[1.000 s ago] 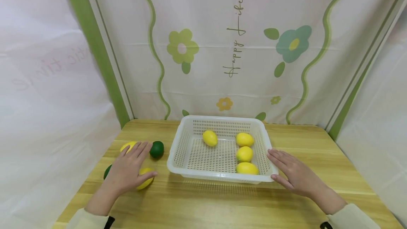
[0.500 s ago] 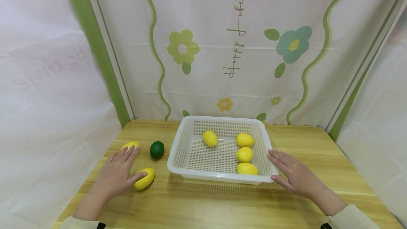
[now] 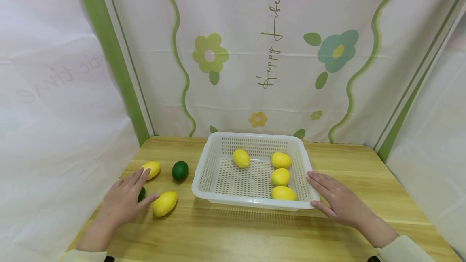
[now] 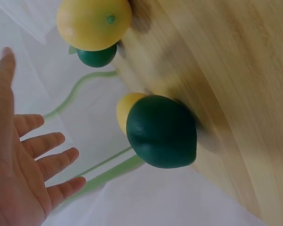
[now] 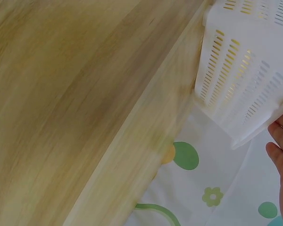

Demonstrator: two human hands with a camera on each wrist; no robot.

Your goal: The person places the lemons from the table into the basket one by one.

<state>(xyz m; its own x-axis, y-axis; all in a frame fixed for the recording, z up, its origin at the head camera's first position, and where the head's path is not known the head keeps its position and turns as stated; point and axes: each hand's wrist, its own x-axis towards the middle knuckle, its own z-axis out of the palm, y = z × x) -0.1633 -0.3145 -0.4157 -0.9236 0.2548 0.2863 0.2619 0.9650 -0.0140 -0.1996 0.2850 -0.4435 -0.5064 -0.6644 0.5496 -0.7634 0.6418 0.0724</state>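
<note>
My left hand hovers with spread, straight fingers over a dark green, lime-like fruit, mostly hidden under it in the head view. The left wrist view shows a gap between the fingers and that fruit. Close to my thumb lies a yellow lemon; another lemon is by the fingertips. A second green fruit sits further right. My right hand rests straight fingers against the right rim of a white plastic basket. Inside, one lemon is at the left and three line the right side.
The wooden table carries everything. Behind it hangs a white flowered curtain, with more cloth at both sides. The basket stands near the table's back edge.
My left hand has moved left and toward me, away from the green fruit near the basket. Both lemons beside it show more fully. The right hand and basket stay put.
</note>
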